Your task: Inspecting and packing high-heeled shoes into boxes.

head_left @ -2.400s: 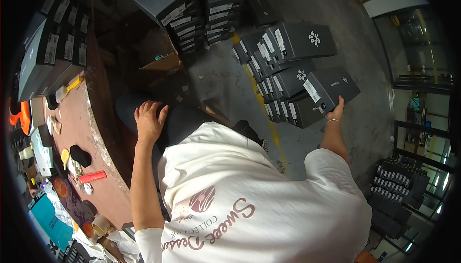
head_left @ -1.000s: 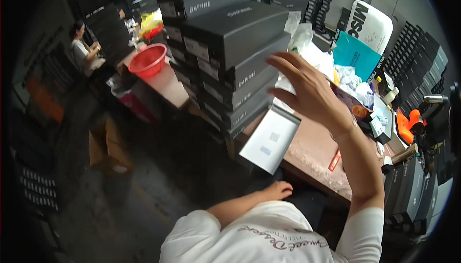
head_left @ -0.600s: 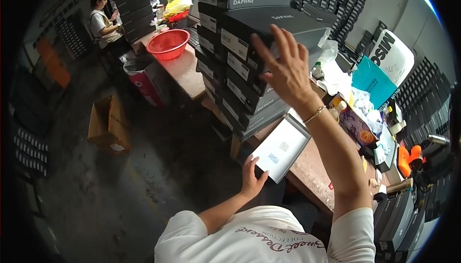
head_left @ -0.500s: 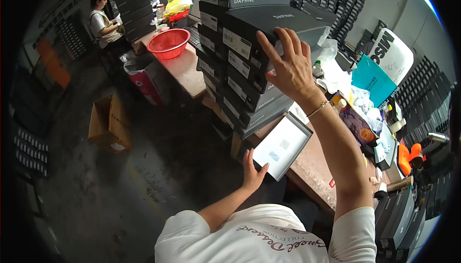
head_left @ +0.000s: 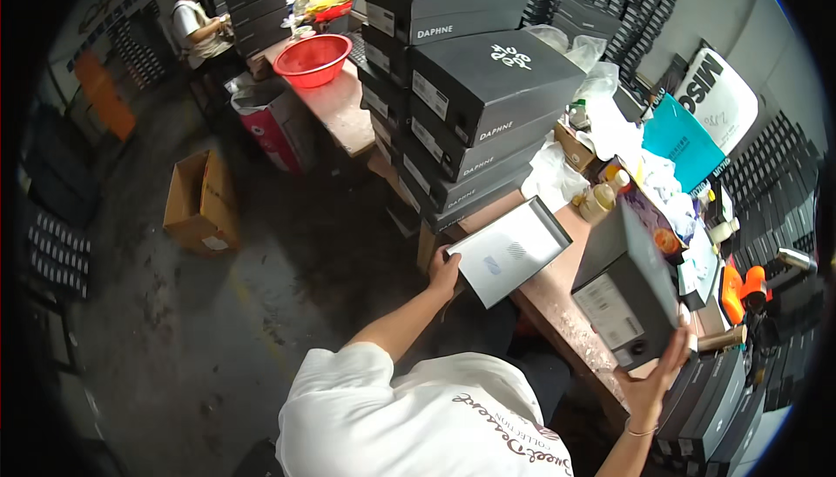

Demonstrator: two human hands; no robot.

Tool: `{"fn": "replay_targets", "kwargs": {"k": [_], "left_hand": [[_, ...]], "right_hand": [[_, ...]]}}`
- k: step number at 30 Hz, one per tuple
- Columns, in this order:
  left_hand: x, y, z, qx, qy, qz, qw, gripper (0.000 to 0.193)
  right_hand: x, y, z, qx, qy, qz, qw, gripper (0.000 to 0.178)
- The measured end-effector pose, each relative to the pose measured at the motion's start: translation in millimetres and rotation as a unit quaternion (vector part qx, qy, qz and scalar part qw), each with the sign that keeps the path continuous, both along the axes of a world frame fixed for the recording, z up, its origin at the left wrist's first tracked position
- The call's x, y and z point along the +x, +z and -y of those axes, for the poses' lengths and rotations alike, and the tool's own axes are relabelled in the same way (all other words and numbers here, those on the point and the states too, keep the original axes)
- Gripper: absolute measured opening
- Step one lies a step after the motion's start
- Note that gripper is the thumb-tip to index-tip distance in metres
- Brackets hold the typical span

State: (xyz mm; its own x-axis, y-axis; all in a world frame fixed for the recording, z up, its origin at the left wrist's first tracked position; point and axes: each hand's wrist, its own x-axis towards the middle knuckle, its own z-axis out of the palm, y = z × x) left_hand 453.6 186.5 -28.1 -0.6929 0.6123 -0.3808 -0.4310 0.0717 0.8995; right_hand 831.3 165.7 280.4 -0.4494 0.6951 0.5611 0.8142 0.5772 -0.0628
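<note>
My left hand (head_left: 444, 274) grips the near left edge of a shoebox lid (head_left: 493, 261), its pale inside facing up with two small printed patches. The lid lies tilted at the table's edge, in front of the stack. At the near right, my right hand (head_left: 655, 374) grips the near end of a dark grey shoebox (head_left: 634, 259), thumb and fingers around its corner. That box has a white label on its end and looks closed. Beyond the lid rises a tall stack of similar shoeboxes (head_left: 488, 85).
The pinkish table (head_left: 566, 307) carries small bottles (head_left: 601, 200), white tissue (head_left: 555, 172) and a teal bag (head_left: 684, 142). A red basin (head_left: 312, 60) stands at the far left of the stack. An open carton (head_left: 202, 202) sits on the floor. A person (head_left: 198, 28) works at the back left.
My right hand has taken the shoebox from the stack and brought it down to the near right, uncovering a box with a white design. My left hand now grips the lid, which has shifted slightly.
</note>
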Motion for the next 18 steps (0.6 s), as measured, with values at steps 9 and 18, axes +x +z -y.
{"fn": "replay_targets", "kwargs": {"k": [9, 18], "left_hand": [[15, -1, -33, -0.012, 0.127, -0.162, 0.979, 0.052], [44, 109, -1, 0.137, -0.342, -0.249, 0.896, 0.030]], "right_hand": [[28, -178, -8, -0.231, 0.130, 0.010, 0.964, 0.087], [-8, -197, -14, -0.570, 0.035, -0.399, 0.717, 0.115]]}}
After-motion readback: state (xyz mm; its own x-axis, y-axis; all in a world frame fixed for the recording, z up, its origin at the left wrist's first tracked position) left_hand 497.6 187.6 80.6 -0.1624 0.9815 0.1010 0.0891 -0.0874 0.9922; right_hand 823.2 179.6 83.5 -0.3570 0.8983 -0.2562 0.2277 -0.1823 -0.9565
